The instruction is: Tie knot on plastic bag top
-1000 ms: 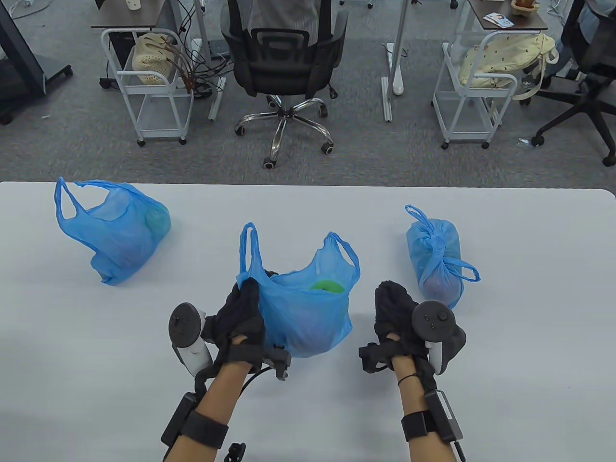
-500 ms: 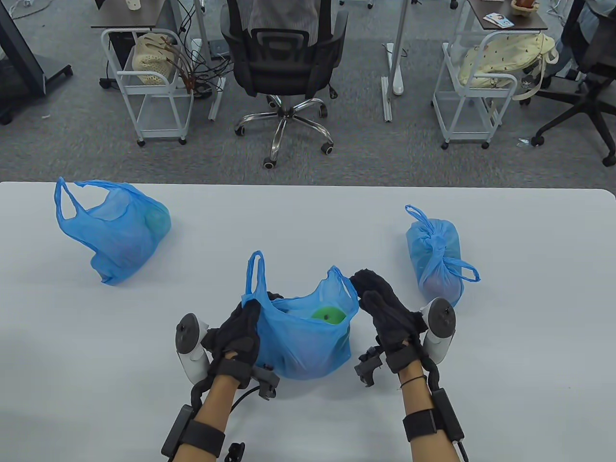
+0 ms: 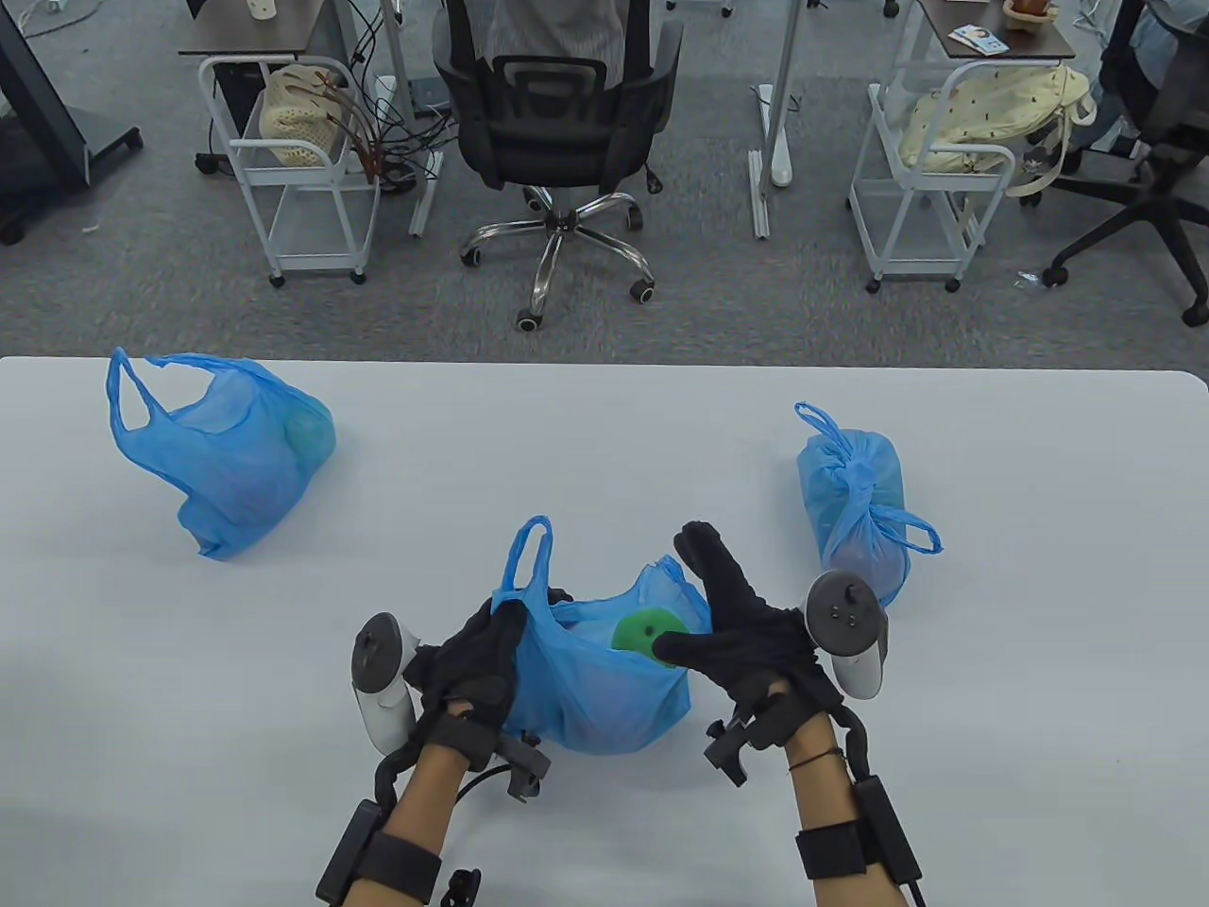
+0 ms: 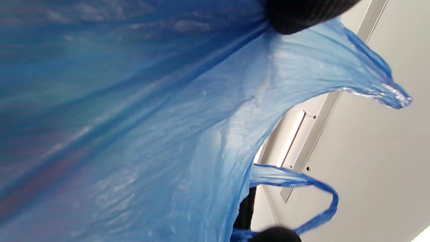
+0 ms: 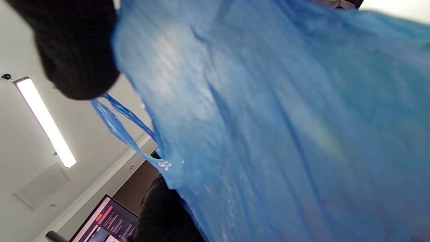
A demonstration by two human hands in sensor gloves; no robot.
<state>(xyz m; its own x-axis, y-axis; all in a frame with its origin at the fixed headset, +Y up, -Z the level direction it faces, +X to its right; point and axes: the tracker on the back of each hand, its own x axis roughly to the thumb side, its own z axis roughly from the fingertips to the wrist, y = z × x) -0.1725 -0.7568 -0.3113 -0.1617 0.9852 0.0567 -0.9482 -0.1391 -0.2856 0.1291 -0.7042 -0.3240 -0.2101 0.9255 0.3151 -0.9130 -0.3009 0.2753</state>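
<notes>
The middle blue plastic bag (image 3: 604, 690) stands open on the white table (image 3: 604, 425), with a green object (image 3: 644, 631) showing inside. My left hand (image 3: 496, 633) grips the bag's left rim below the upright left handle loop (image 3: 529, 562). My right hand (image 3: 718, 609) lies spread against the right rim, fingers straight along the outside and thumb reaching over the mouth. The right handle is mostly hidden behind that hand. Blue film (image 4: 151, 134) fills the left wrist view, with a fingertip (image 4: 302, 13) on it. In the right wrist view the bag (image 5: 268, 134) passes between two gloved fingers (image 5: 74, 50).
An untied blue bag (image 3: 227, 463) lies at the table's far left. A knotted blue bag (image 3: 855, 510) lies just right of my right hand. Beyond the far table edge are an office chair (image 3: 557, 123) and white carts.
My left hand has pulled the bag nearer to me and slightly right. My right hand left the table beside the bag, moved in and spread its fingers on the right rim.
</notes>
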